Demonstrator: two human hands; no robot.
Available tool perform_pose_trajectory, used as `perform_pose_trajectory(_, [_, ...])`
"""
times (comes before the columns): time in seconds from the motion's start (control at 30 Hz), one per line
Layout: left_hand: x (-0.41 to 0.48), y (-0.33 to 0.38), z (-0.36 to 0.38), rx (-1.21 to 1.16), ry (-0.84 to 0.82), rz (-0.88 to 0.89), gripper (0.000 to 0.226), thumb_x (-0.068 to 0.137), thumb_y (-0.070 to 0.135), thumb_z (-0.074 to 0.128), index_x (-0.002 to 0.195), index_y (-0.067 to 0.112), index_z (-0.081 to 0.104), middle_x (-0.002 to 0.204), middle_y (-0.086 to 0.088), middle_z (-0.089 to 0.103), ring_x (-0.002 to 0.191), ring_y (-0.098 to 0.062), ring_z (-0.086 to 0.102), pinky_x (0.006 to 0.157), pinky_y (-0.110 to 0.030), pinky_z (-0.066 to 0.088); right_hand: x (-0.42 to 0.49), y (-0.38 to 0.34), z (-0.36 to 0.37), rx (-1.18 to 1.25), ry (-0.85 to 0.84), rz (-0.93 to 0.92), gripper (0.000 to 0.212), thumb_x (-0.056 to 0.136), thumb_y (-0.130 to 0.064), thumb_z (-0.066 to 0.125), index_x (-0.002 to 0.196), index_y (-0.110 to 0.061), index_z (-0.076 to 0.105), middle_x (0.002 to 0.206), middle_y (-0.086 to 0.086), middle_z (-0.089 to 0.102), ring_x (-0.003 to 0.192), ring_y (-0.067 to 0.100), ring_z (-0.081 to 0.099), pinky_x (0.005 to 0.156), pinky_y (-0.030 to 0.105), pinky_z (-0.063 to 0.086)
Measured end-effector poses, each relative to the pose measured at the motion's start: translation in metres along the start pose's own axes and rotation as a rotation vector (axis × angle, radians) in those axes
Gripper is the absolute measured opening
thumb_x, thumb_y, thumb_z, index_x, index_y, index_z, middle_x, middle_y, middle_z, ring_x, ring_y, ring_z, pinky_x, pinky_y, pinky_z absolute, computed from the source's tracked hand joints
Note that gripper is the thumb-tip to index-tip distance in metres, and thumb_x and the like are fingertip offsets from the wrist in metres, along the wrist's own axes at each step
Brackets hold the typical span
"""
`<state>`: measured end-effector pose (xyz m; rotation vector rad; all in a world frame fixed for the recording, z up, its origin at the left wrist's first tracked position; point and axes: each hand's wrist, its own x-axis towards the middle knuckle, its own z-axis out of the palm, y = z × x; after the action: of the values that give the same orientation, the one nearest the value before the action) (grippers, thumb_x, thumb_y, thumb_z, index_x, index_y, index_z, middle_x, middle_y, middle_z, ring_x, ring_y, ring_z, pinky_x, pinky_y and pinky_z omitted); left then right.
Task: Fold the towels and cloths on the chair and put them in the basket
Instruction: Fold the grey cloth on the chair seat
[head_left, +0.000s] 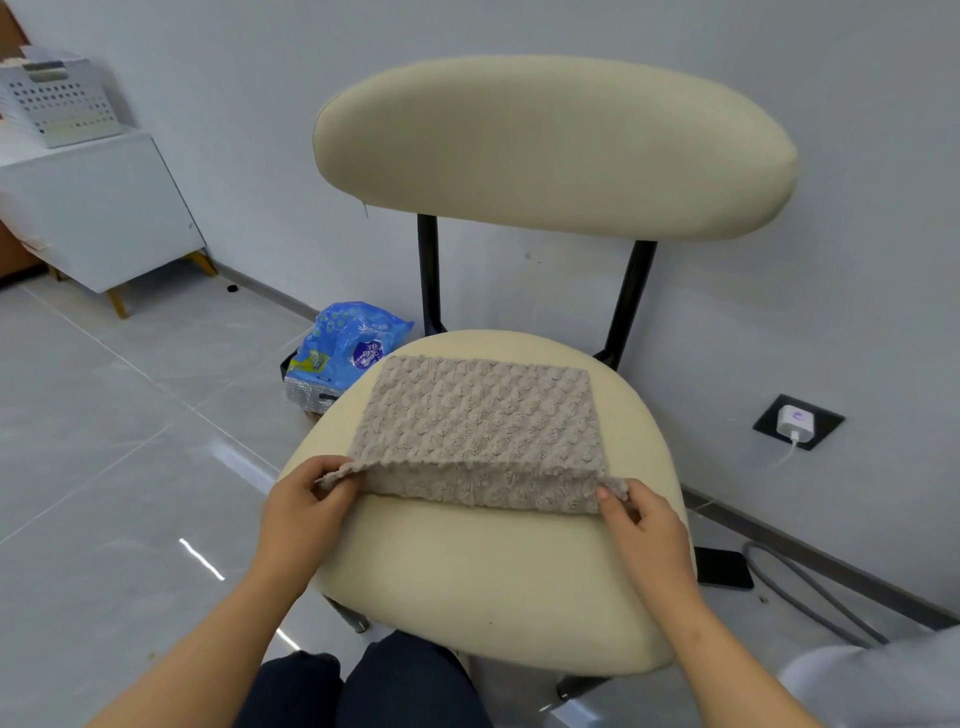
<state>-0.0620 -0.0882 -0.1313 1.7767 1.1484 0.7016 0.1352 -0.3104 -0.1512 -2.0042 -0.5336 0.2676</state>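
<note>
A taupe bumpy cloth (478, 410) lies on the seat of the cream chair (493, 571), near edge lifted; the left hand (298, 514) pinches its near-left corner, the right hand (644, 530) its near-right corner, fingers curled on fabric; far left of the chair a white perforated basket (57, 101) stands on a white cabinet (104, 218); a blue bag (348, 343), perhaps in a dark bin, sits on glossy grey tiles (104, 415) beside the chair.

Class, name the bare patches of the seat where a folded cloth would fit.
The near half of the seat, between the cloth and the front rim, is bare. The far half is crowded: the cloth covers it.
</note>
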Motion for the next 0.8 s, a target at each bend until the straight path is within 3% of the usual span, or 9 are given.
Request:
perform_pose_trajectory(0.07, [0.000,0.001,0.004,0.008,-0.044,0.002,0.018,0.089,0.011,0.060,0.082,0.027,0.065,0.085,0.013,0.063,0.084,-0.012,0.055,0.076,-0.028,0.039,-0.002,0.000,0.001,0.028,0.011,-0.012,0.009,0.089,-0.014,0.061,0.082,-0.013,0.066,0.073,0.000,0.062,0.068,0.010,0.051,0.062,0.009,0.037])
perform_pose_trajectory(0.17, [0.002,0.004,0.005,0.056,-0.145,0.011,0.017,0.095,0.010,0.051,0.095,0.023,0.063,0.090,0.008,0.062,0.091,-0.015,0.052,0.077,-0.025,0.036,-0.001,-0.002,0.001,0.119,0.034,0.024,0.011,0.089,-0.010,0.061,0.094,-0.014,0.069,0.088,-0.002,0.068,0.079,0.005,0.058,0.068,0.004,0.039])
perform_pose_trajectory(0.23, [0.003,0.004,0.001,0.088,-0.182,0.040,0.021,0.096,0.008,0.046,0.093,0.023,0.062,0.088,0.010,0.060,0.087,-0.013,0.051,0.070,-0.018,0.037,-0.001,-0.004,0.000,0.196,0.022,0.031,0.015,0.089,-0.006,0.059,0.087,-0.019,0.067,0.082,-0.013,0.067,0.077,-0.003,0.058,0.070,0.006,0.041])
perform_pose_trajectory(0.3, [0.002,0.004,-0.006,0.157,-0.199,0.084,0.027,0.097,0.009,0.045,0.083,0.027,0.059,0.081,0.011,0.058,0.079,-0.011,0.050,0.067,-0.011,0.035,-0.004,-0.007,-0.006,0.219,0.012,0.030,0.018,0.089,-0.005,0.058,0.077,-0.017,0.064,0.068,-0.014,0.064,0.068,0.000,0.054,0.065,0.014,0.040])
perform_pose_trajectory(0.4, [-0.004,0.002,-0.013,0.205,-0.173,0.093,0.027,0.096,0.015,0.049,0.073,0.027,0.057,0.069,0.005,0.056,0.072,-0.016,0.051,0.064,-0.021,0.037,-0.016,-0.011,-0.017,0.252,0.010,0.041,0.019,0.089,-0.005,0.057,0.071,-0.010,0.060,0.056,-0.007,0.055,0.058,0.007,0.048,0.055,0.020,0.035])
perform_pose_trajectory(0.57, [-0.016,0.007,-0.016,0.169,-0.159,0.061,0.026,0.092,0.022,0.057,0.066,0.017,0.060,0.051,0.008,0.047,0.059,-0.014,0.044,0.056,-0.026,0.032,-0.031,-0.008,-0.025,0.253,0.018,0.102,0.026,0.087,-0.005,0.061,0.061,-0.008,0.056,0.058,0.017,0.049,0.059,0.018,0.043,0.055,0.026,0.030])
perform_pose_trajectory(0.63, [-0.017,0.010,-0.015,0.191,-0.163,0.068,0.024,0.091,0.024,0.058,0.069,0.014,0.062,0.054,0.004,0.048,0.059,-0.016,0.045,0.056,-0.028,0.033,-0.031,-0.009,-0.027,0.233,0.009,0.124,0.018,0.087,-0.008,0.061,0.068,-0.005,0.061,0.064,0.026,0.054,0.062,0.019,0.047,0.060,0.029,0.034])
perform_pose_trajectory(0.8, [0.003,0.021,-0.004,0.180,-0.097,0.060,0.030,0.092,0.025,0.057,0.076,0.000,0.059,0.061,-0.006,0.049,0.060,-0.017,0.044,0.057,-0.031,0.032,-0.008,-0.015,-0.025,0.156,0.043,0.118,0.024,0.090,-0.019,0.058,0.073,-0.003,0.056,0.063,0.015,0.052,0.062,0.024,0.047,0.061,0.034,0.039])
